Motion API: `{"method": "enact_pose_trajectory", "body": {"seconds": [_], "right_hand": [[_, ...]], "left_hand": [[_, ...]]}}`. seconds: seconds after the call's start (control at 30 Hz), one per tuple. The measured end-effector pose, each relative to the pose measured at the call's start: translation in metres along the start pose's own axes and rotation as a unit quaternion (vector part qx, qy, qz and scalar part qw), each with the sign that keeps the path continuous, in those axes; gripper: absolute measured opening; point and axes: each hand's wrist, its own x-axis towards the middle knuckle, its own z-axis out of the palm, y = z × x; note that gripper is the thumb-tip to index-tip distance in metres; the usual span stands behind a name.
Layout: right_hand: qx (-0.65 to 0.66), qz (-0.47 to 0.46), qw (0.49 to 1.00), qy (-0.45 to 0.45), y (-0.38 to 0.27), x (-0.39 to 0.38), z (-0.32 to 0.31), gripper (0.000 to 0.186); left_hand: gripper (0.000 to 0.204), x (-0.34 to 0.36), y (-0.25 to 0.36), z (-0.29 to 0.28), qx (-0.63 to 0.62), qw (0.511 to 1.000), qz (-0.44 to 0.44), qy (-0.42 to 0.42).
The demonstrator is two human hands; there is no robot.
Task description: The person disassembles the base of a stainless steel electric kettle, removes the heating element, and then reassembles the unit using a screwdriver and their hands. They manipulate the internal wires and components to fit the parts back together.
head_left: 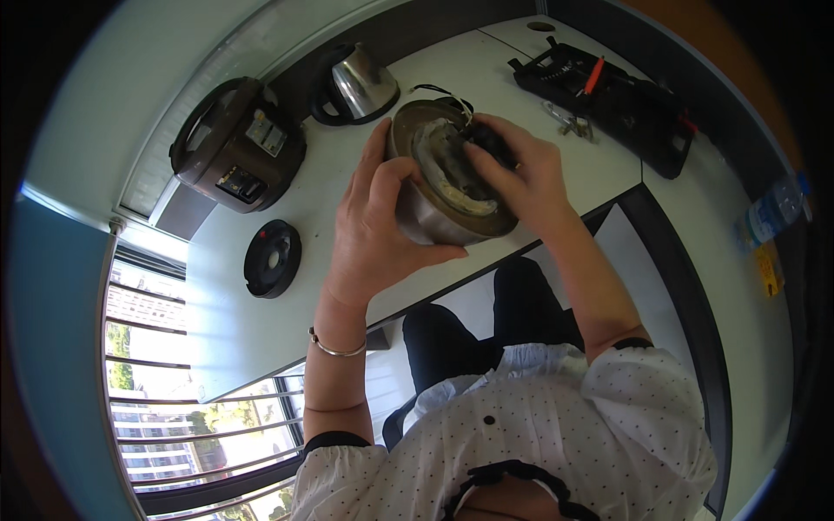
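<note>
A round steel kettle body (417,221) is held over the front of the table, tilted with its underside toward me. That underside shows a brownish, stained metal plate with a pale, crusted curved ridge. Thin wires (470,111) stick out at its far edge. My left hand (373,213) is closed around the left side, fingers at the rim and thumb below. My right hand (521,174) is closed on a dark part (488,143) at the right side, its thumb on top. What that dark part is cannot be made out clearly.
On the white table (347,278), a black round base (273,259) lies at left, near a brown electric cooker (239,143). Behind stands another steel kettle (365,82). At right are an opened black tool case (638,122), a red-handled tool (595,75), small metal parts (569,122) and a plastic bottle (773,213).
</note>
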Motion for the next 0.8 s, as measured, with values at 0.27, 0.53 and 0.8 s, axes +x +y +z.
{"method": "enact_pose_trajectory", "body": {"seconds": [0.27, 0.53, 0.8], "right_hand": [[0.055, 0.047, 0.997, -0.010, 0.003, 0.001, -0.005, 0.034], [0.096, 0.101, 0.990, -0.018, 0.011, 0.003, -0.009, 0.037], [0.141, 0.192, 0.969, -0.060, 0.014, 0.007, -0.020, 0.036]], "left_hand": [[0.083, 0.001, 0.003, 0.004, 0.009, 1.000, 0.007, 0.000], [0.085, 0.005, 0.003, 0.008, 0.018, 1.000, 0.007, -0.005], [0.085, 0.020, 0.002, 0.017, 0.041, 0.999, 0.011, -0.012]]}}
